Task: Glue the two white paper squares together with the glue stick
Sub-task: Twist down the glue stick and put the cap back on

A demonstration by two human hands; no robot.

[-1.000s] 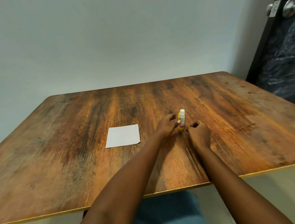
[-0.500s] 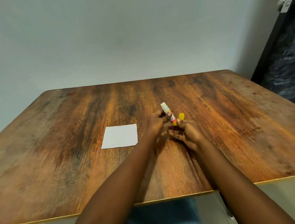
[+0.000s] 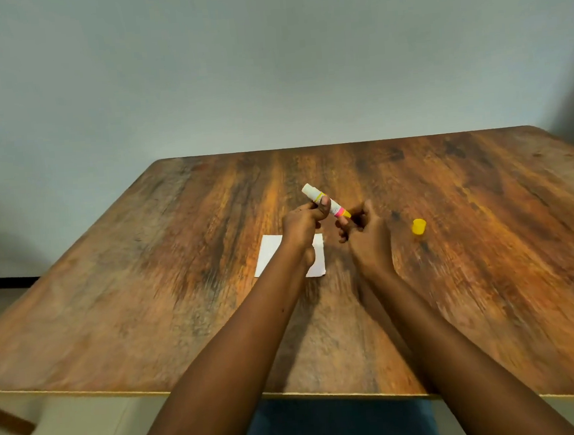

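Working near to far, you have the thin white paper square (image 3: pixel 316 259) lying flat under your left wrist, light and floppy, so pin a corner when you rub. Your left hand (image 3: pixel 301 224) pinches the small rigid white-and-yellow plastic glue stick (image 3: pixel 324 203) mid-barrel, your right hand (image 3: pixel 366 235) curls loosely at its yellow base, holding nothing clearly. The little yellow plastic cap (image 3: pixel 418 226) sits at three o'clock on the brown wooden table (image 3: pixel 147 297).

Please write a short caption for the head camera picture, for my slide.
Both hands, left and right, hold the uncapped glue stick above white paper; yellow cap lies on the table.
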